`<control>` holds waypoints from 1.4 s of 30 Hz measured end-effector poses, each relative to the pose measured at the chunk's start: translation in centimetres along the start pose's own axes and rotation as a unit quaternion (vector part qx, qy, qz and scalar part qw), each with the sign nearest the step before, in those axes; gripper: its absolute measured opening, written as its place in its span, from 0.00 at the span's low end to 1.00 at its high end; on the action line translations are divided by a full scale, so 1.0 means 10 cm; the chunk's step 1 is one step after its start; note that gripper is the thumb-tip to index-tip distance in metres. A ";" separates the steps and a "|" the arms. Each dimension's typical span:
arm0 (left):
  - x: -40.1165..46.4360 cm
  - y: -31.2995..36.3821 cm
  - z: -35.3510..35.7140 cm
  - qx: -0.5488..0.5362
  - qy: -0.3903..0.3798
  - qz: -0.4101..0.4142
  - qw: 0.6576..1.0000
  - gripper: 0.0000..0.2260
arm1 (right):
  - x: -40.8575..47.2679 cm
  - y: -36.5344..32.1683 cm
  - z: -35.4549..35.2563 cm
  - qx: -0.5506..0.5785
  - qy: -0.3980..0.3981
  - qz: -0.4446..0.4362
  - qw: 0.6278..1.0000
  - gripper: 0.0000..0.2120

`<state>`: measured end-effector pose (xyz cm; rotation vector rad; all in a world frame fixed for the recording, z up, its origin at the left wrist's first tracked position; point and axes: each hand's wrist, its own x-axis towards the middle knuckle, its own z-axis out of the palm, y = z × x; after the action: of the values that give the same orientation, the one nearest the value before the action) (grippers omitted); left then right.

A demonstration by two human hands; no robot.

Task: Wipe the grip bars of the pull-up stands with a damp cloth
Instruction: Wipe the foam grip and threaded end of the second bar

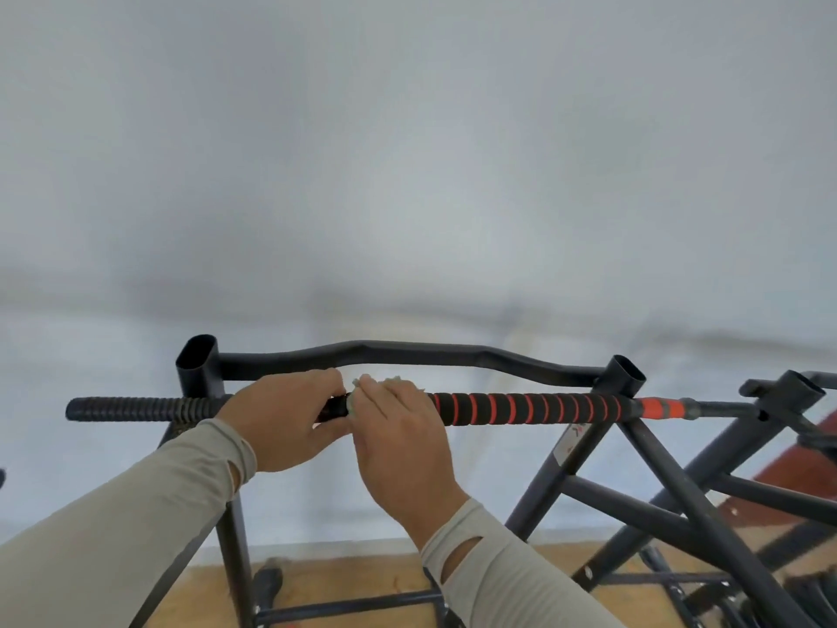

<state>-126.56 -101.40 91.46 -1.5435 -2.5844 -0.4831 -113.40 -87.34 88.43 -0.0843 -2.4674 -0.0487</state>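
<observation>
Your pull-up stand [584, 451] fills the lower frame, its feet cut off below. Its grip bar [521, 409] runs level across, passing under both sets of fingers. Your left hand [283, 421] reaches up from a pale sleeve [136, 505] and grips the bar, fingers curled over the top. Just right of them, your right hand [401, 441] clamps the cloth [362, 385] around the bar. Only a pale scrap of cloth shows above those fingers; the rest is hidden.
</observation>
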 end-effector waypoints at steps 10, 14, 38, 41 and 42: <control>0.01 0.04 -0.05 0.061 -0.016 -0.012 0.998 0.14 | -0.35 0.96 -0.48 -0.080 -0.047 -0.037 0.995 0.21; 0.00 0.03 -0.03 0.067 -0.010 -0.001 0.998 0.14 | -0.66 1.54 -0.76 -0.154 -0.046 0.026 0.987 0.27; -0.03 0.07 0.01 0.078 0.023 0.008 0.997 0.22 | -0.22 0.36 -0.27 0.000 0.047 0.116 0.992 0.10; 0.05 0.12 -0.04 0.080 -0.001 -0.030 0.996 0.20 | -0.06 -0.06 -0.03 0.032 0.023 0.045 0.998 0.12; 0.07 0.12 -0.03 0.075 -0.003 -0.042 0.996 0.18 | -0.03 -0.12 0.02 0.028 0.013 0.032 0.999 0.13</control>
<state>-125.85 -100.42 92.21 -1.3955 -2.6318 -0.2849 -113.39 -88.58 88.04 -0.1382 -2.4366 0.0478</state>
